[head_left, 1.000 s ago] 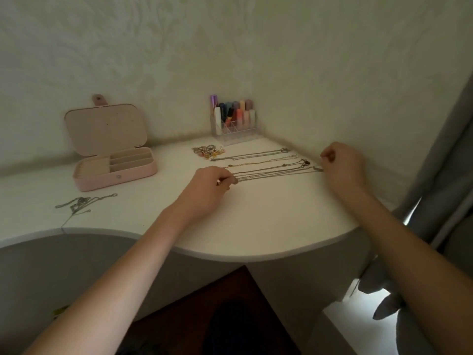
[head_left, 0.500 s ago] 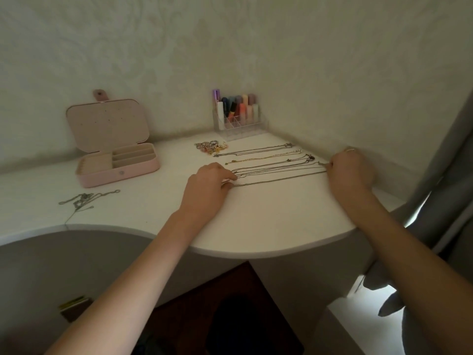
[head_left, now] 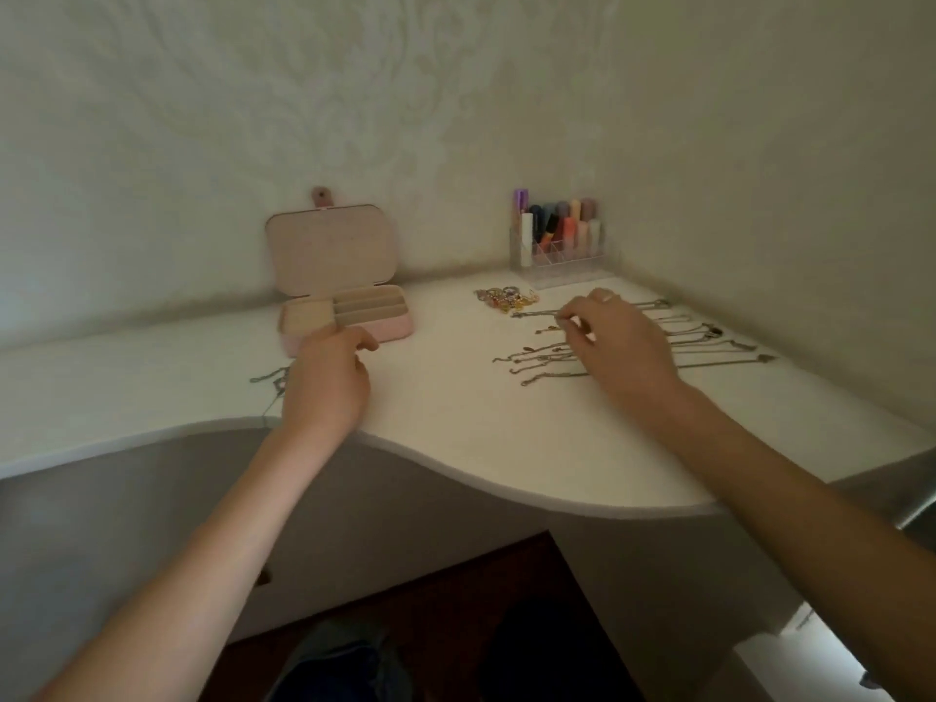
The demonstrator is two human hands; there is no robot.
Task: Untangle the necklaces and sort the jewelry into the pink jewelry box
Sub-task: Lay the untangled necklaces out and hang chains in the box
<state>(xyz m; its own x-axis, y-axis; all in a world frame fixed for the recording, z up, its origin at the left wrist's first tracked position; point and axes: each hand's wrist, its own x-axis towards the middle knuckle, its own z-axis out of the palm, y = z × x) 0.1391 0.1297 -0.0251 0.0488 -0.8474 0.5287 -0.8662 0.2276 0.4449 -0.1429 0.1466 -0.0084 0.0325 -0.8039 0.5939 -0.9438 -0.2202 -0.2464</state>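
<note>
on the desk (head_left: 456,448) we are leaving the pink jewelry box (head_left: 349,316) open near the wall; our left hand (head_left: 324,387), loosely curled and empty, is nearing it, while our right hand (head_left: 623,342) is pinching among the laid-out necklaces (head_left: 709,342), risking dragging neighbours back into tangles.

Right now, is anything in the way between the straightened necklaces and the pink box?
Nothing visible blocks it. The necklaces lie in rows under the right hand. Bare white desk runs from them to the open pink jewelry box. The left hand hovers just in front of the box, and the small jewelry pile sits farther back.
</note>
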